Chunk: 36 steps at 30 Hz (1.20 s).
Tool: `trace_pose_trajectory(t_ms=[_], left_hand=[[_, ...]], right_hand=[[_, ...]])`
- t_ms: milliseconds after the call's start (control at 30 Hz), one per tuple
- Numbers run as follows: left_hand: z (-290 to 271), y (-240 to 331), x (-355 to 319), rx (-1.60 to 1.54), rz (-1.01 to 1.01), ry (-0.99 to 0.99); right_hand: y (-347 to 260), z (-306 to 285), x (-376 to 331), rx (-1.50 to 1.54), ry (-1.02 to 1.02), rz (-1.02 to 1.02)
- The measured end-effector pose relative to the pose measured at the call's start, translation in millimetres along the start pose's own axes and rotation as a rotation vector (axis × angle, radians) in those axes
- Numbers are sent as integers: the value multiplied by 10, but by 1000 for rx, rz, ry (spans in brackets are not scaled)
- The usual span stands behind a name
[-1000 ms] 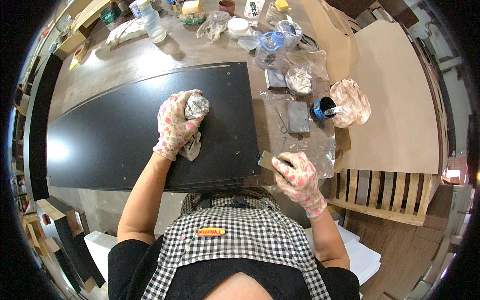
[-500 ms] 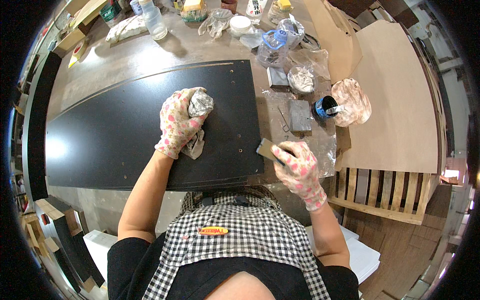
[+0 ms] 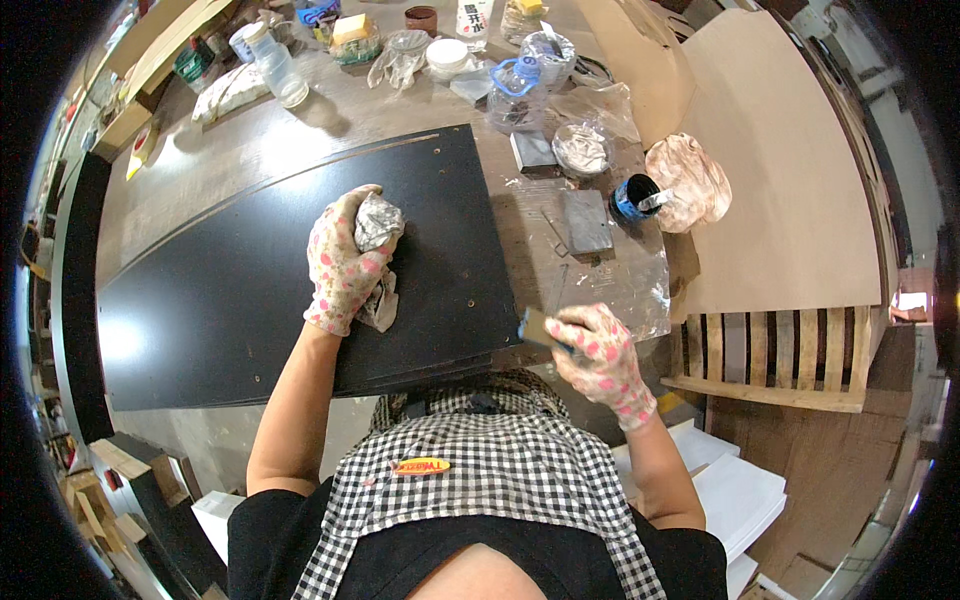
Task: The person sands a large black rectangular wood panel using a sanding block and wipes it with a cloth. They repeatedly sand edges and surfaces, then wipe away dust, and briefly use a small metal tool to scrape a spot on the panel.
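Both gloved hands are busy: the left hand point(image 3: 343, 265) clamps a crumpled grey rag point(image 3: 377, 222) mid-panel on the black board point(image 3: 200, 310). The right hand point(image 3: 600, 358) grips a small scraper point(image 3: 536, 326) at the board's near right corner; surface looks evenly dark, little visibly left.

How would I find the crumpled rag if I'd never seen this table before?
Start at the big dark flat panel lying across the wooden workbench. Near its middle, the left hand in a pink-spotted glove presses down on a crumpled grey rag. It is the only soft, wrinkled thing on the panel; the jars and blocks sit off it.

Plastic bottle point(image 3: 518, 92), blue tin point(image 3: 632, 197) and tan board point(image 3: 780, 170) on workbench point(image 3: 200, 170)
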<state>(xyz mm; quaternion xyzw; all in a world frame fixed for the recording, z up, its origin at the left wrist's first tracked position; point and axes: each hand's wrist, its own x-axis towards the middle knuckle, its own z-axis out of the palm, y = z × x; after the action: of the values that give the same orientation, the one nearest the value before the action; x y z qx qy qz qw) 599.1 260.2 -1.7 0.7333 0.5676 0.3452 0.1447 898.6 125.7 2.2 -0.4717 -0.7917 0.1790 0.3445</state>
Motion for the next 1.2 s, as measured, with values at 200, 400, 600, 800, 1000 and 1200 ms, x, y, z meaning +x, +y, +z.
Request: trace_pose_trajectory(t_ms=[200,400,600,800,1000,1200], left_hand=[[61,-79,-20,-208,-185,2],[-200,-203,-262,194,225,-59],[-187,55,-122,291,231,-239],[315,516,108,306,504,-458],[657,991,-353,7,814,-754],[543,1374,-434,-414,966,-891]], right_hand=[[-24,73,-163,-38,78,113],[28,95,-539,101,187,159],[34,251,-669,277,436,424],[64,330,-778,381,567,520],[61,379,-941,425,669,590],[50,286,-1065,394,845,567]])
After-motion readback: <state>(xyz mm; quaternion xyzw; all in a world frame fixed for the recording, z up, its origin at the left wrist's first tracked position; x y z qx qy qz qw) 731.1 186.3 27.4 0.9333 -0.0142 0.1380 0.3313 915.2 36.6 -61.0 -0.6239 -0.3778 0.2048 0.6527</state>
